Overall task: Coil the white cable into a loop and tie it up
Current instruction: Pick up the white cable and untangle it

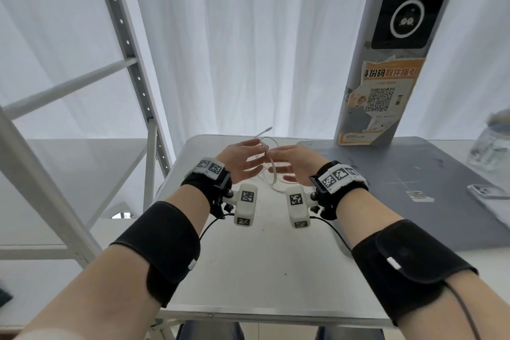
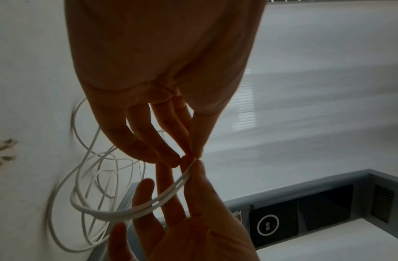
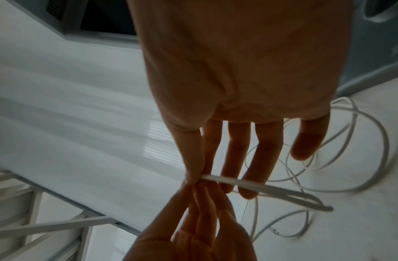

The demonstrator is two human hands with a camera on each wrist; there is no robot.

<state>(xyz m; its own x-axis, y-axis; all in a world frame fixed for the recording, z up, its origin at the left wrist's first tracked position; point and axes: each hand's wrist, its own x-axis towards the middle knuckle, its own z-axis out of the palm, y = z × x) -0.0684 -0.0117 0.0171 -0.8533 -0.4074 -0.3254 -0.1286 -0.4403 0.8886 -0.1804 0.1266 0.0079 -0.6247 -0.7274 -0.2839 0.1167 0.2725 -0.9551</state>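
A thin white cable (image 1: 271, 174) hangs in loose loops between my two hands above the far part of the white table (image 1: 248, 270). One end (image 1: 265, 130) sticks up behind them. My left hand (image 1: 260, 150) pinches the gathered strands between thumb and forefinger, its other fingers spread. The right hand (image 1: 273, 154) pinches the same strands right beside it. In the left wrist view the left hand (image 2: 193, 155) meets the strands (image 2: 171, 192), and several loops (image 2: 91, 176) trail to the table. In the right wrist view the right hand (image 3: 199, 177) holds the strands (image 3: 271, 190).
A grey pillar (image 1: 383, 96) with a black screen and an orange QR poster stands at the back right on a grey mat (image 1: 414, 174). A phone (image 1: 487, 191) and a glass jar (image 1: 491, 146) lie further right. A metal shelf frame (image 1: 124, 36) rises at the left.
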